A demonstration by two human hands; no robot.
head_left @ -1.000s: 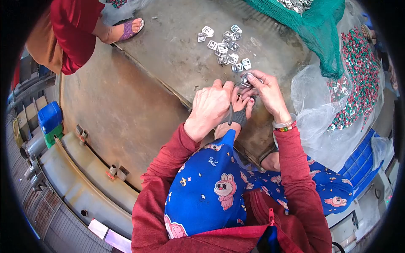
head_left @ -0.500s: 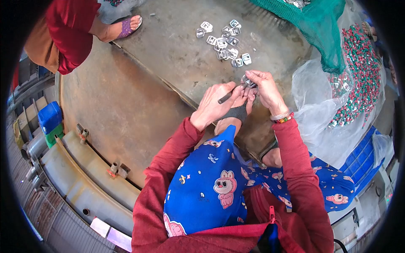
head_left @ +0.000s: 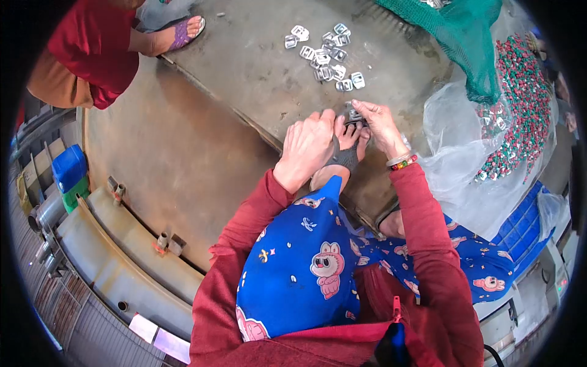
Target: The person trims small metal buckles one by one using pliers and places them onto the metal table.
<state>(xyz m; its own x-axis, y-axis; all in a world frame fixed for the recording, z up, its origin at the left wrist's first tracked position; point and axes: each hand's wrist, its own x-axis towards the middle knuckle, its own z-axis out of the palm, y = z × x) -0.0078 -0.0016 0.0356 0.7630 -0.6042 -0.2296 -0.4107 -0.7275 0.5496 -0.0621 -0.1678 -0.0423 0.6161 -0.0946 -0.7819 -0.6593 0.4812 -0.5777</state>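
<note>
My left hand (head_left: 306,145) is closed, knuckles up, around a dark rod-like tool (head_left: 335,145) that shows only in small part. Just beside it, my right hand (head_left: 379,124) pinches a small silvery metal piece (head_left: 354,115) with a slotted frame shape. Both hands are above my sandalled foot (head_left: 347,139), close to the toes. Beyond them, several similar metal pieces (head_left: 322,57) lie loosely scattered on the stained metal surface (head_left: 257,73).
Clear plastic sheeting (head_left: 455,131) and a heap of small red and green pieces (head_left: 523,101) lie at right, below green netting (head_left: 471,49). Another person's foot (head_left: 177,35) rests at upper left. A raised seam (head_left: 214,101) crosses the surface. A blue container (head_left: 70,168) stands far left.
My left hand has turned knuckles-up and shifted slightly left, so the rod is now mostly hidden. My right hand has moved slightly left, still pinching the metal piece.
</note>
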